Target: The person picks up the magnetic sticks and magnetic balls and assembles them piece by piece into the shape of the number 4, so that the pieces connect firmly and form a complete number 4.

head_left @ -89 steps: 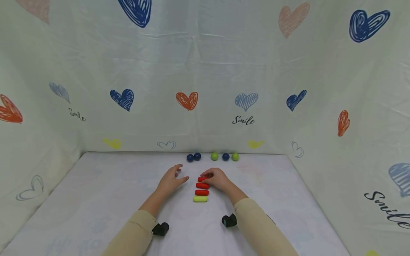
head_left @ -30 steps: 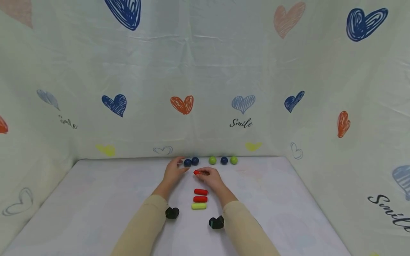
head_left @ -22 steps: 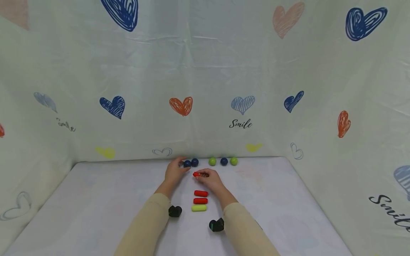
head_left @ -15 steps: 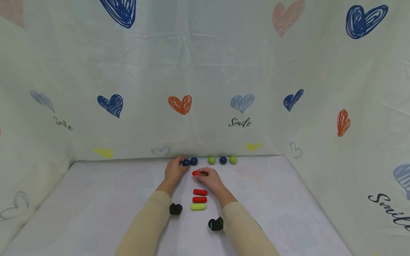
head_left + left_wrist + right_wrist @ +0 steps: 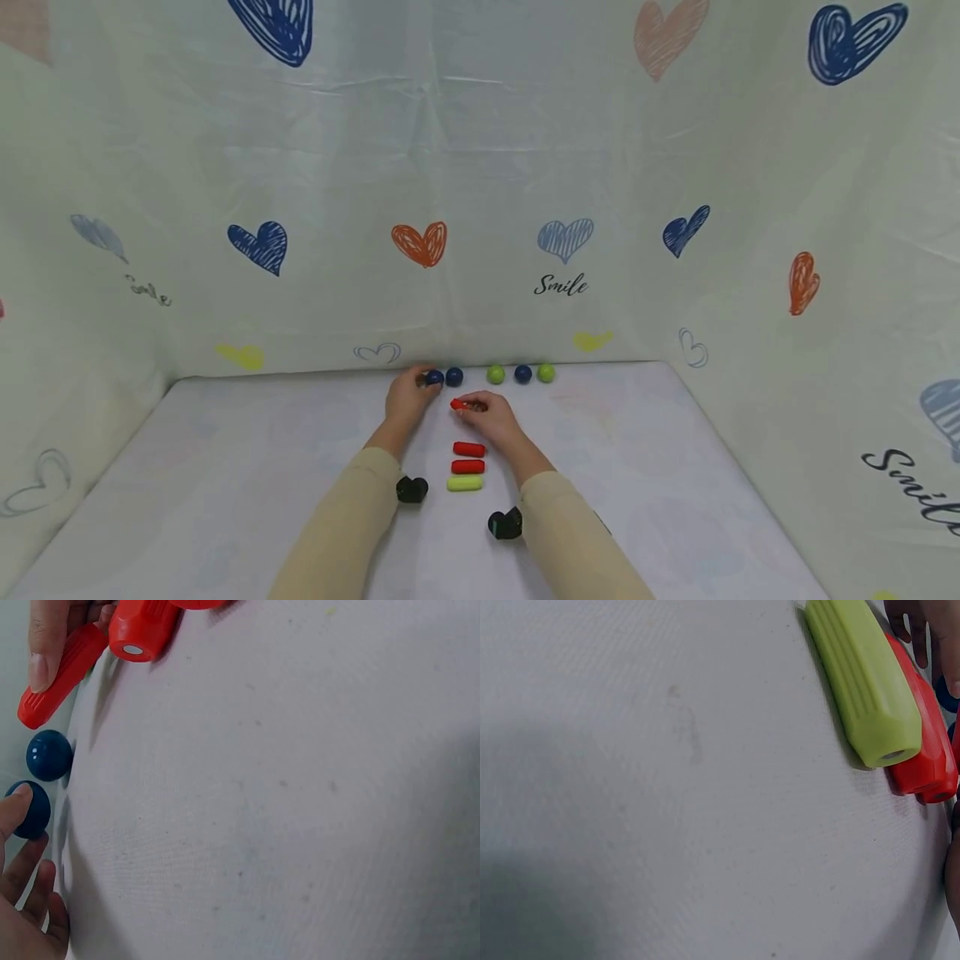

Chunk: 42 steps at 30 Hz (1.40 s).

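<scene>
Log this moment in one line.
left hand: pinches leftmost blue ball | right hand: pinches red rod | on table: two red rods, lime rod, two blue balls, two green balls

Upper left in the left wrist view, the red rods (image 5: 67,675) look like smooth, shiny plastic, one tipped with a metal-looking disc (image 5: 133,650); below, the blue balls (image 5: 49,756) are glossy. Upper right in the right wrist view, the yellow-green rod (image 5: 864,682) is ribbed, satin plastic. The table cover (image 5: 262,787) looks matt, textured.
</scene>
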Tool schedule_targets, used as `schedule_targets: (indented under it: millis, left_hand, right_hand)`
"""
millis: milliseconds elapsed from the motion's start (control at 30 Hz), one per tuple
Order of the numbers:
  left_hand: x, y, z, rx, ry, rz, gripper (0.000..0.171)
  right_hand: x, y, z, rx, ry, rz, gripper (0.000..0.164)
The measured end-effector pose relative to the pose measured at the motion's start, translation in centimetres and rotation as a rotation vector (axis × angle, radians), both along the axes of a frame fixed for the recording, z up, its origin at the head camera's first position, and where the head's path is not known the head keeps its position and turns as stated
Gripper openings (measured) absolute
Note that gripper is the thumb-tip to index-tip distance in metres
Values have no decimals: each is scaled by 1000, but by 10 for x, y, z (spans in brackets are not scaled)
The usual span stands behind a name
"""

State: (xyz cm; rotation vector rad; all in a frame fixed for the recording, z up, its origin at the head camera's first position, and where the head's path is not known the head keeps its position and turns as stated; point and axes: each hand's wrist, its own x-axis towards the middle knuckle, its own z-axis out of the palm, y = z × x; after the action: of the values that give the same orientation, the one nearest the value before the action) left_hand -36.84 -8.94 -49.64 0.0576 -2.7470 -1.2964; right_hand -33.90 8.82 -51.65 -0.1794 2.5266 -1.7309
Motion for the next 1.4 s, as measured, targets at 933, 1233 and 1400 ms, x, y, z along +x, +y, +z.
schedule_targets:
  millis: [933,1233,1400]
  left_hand:
    - [32,-2,-9,539,-31,117,43]
    - [38,4,-7,739,-66,126,49]
    - [38,5,-8,776,-85,159,48]
  right_hand:
    - [1,-2,2,22,1,7,23]
    - [0,-2,1,42,1,12,26]
    - [1,-2,1,50,4,17,26]
